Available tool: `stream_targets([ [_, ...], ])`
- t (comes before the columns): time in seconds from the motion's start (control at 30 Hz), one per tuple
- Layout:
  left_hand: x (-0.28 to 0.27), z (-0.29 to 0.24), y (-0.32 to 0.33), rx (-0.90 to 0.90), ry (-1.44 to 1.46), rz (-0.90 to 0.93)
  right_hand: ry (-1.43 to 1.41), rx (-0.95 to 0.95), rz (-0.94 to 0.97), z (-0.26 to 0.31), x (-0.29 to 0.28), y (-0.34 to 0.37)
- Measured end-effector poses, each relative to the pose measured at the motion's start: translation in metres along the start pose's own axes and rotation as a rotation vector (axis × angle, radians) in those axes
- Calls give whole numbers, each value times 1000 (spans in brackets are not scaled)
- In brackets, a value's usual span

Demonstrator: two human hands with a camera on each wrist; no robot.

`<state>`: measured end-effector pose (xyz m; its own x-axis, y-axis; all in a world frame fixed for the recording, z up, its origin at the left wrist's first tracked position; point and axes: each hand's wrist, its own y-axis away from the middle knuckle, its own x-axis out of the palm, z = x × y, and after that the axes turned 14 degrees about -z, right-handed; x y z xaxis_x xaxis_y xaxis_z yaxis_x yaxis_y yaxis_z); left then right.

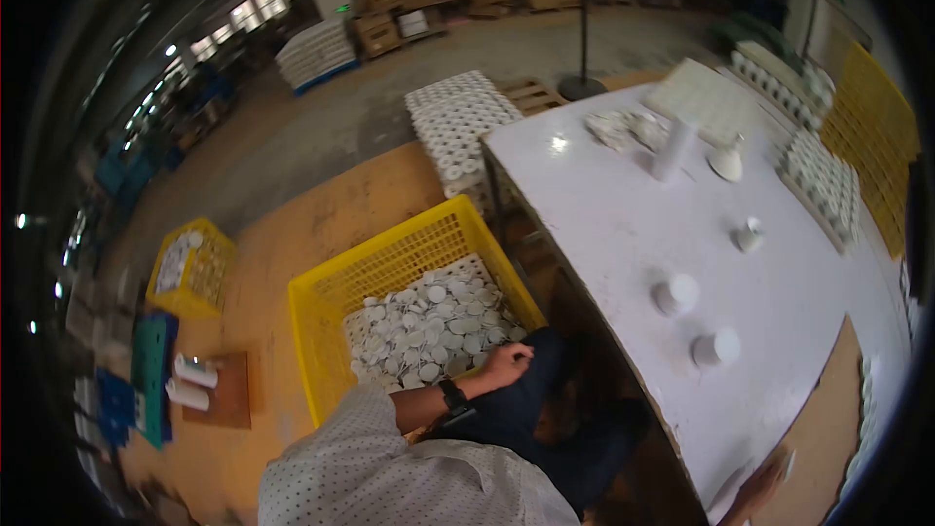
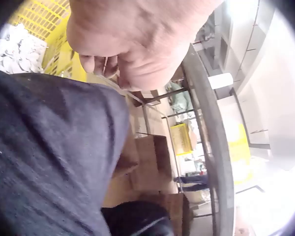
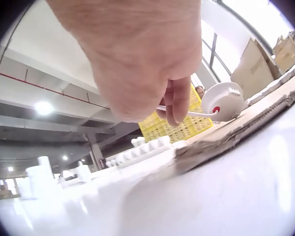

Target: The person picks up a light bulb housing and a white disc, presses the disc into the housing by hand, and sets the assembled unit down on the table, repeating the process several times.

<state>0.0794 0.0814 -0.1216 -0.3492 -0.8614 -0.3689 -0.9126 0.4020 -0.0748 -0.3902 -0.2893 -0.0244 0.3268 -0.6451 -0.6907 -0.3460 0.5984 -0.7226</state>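
My left hand [image 1: 506, 365] rests by the thigh of dark trousers [image 1: 538, 380], near the rim of a yellow crate [image 1: 314, 351]. Its fingers are loosely curled and hold nothing. Many white round discs [image 1: 438, 326] lie in that crate. At the near edge of the white table [image 1: 604, 224], my right hand [image 1: 763, 492] is beside a cardboard sheet [image 1: 823, 409]. In the right wrist view its curled fingers pinch a thin white tube [image 3: 199, 114], joined at a red spot to a white round cap-like piece [image 3: 223, 101]. The hand hides the tube's other end.
Two short white cylinders [image 1: 676, 294] [image 1: 718, 347] and a smaller white piece [image 1: 748, 235] stand on the table. Farther back are a tall white cylinder [image 1: 674, 151] and a white tray [image 1: 706, 97]. Left on the floor is a smaller yellow crate [image 1: 209, 282].
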Motion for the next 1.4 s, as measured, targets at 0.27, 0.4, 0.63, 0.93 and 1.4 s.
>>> stream_targets([
  [0.27,56,-70,30,-36,374,698,-321,85,-38,184,-119,50],
  [0.4,81,-106,41,-355,499,1036,-495,54,29,233,-150,56],
  [0.63,95,-123,60,-743,808,1200,-908,-149,123,280,-152,86],
  [0.93,56,-125,39,-710,766,841,-1090,-342,211,328,-130,62],
  [1.4,21,-106,24,-651,721,556,-940,830,77,249,-19,-69],
])
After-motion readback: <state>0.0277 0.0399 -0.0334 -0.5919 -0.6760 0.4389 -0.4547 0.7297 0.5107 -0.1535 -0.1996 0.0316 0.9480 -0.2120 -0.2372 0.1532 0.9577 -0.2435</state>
